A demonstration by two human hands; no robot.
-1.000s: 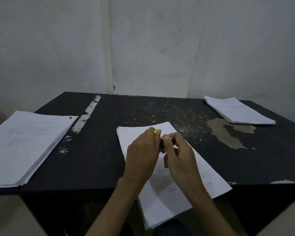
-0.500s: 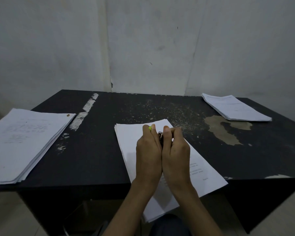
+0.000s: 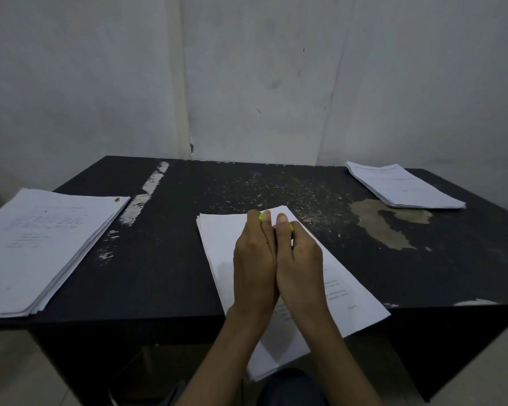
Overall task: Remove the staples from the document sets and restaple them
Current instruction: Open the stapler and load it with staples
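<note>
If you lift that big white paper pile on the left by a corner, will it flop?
The thick white paper pile would probably droop and fan apart: its thin sheets' edges lie stepped. It is likely heavy, being many sheets deep. Pushed, it should slide on the flat black table, not roll.

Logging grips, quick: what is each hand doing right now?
Left hand: pinches the yellow-green tool on the middle document set.
Right hand: grips the same yellow-green tool.
</note>
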